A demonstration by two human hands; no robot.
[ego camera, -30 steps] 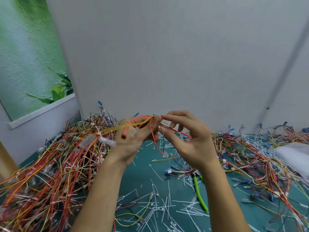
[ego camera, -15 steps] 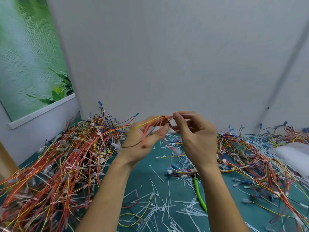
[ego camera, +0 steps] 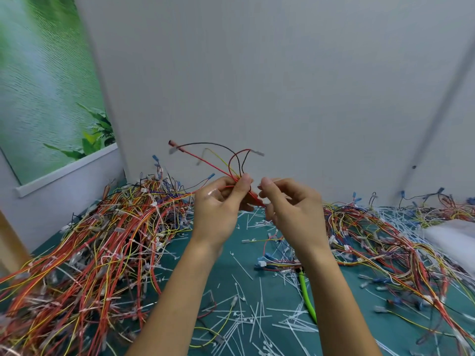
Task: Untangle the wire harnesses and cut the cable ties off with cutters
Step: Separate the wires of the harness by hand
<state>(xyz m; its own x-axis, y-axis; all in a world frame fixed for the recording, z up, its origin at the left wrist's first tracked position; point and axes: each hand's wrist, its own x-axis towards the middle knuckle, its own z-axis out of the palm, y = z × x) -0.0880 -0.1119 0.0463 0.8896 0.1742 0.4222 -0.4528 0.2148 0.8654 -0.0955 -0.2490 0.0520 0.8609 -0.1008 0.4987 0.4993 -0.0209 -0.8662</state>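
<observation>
Pinching, the left grip (ego camera: 221, 205) holds a small harness (ego camera: 226, 164) above the middle of the counter (ego camera: 223, 278); the right grip (ego camera: 293, 205), fingers curled, nips its red end. Wire piles (ego camera: 102, 253) crowd both side edges; cut ties (ego camera: 257, 317) litter the middle; walls (ego camera: 257, 73) close the far edge.

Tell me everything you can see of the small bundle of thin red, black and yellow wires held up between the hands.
The small bundle of thin red, black and yellow wires is held up in the air. Its plastic-looking strands fan up and left, tipped with blurred pale terminals. The left hand pinches their crossing; a red strand runs down to curled fingers of the right hand, grip unclear.
</observation>
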